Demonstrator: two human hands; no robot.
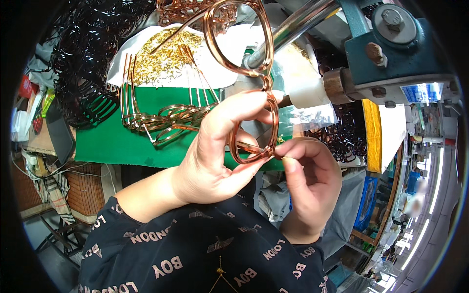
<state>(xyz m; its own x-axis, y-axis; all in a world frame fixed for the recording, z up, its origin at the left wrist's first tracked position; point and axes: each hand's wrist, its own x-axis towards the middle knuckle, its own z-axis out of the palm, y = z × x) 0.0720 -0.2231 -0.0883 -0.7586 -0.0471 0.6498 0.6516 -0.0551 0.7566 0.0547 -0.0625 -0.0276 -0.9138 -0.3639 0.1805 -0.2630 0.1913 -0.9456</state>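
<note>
A copper-coloured spectacle frame [267,82], held on end, runs from the centre of the view to 12 o'clock. The left hand [215,151], at centre, is clamped on its lower rim; the right hand [315,178], at 4 o'clock, pinches its lower end, and any small part between those fingertips is hidden. At 10 o'clock, similar frames [166,117] lie heaped on the green bench [105,144]; at 11 o'clock, gold-coloured bits [159,58]; at 2 o'clock, a teal machine [371,88] with a white cylindrical end [308,91].

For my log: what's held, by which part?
Left hand holds a glossy coppery, round-rimmed eyeglass frame by its nearer rim; right hand touches that rim's end.
</note>
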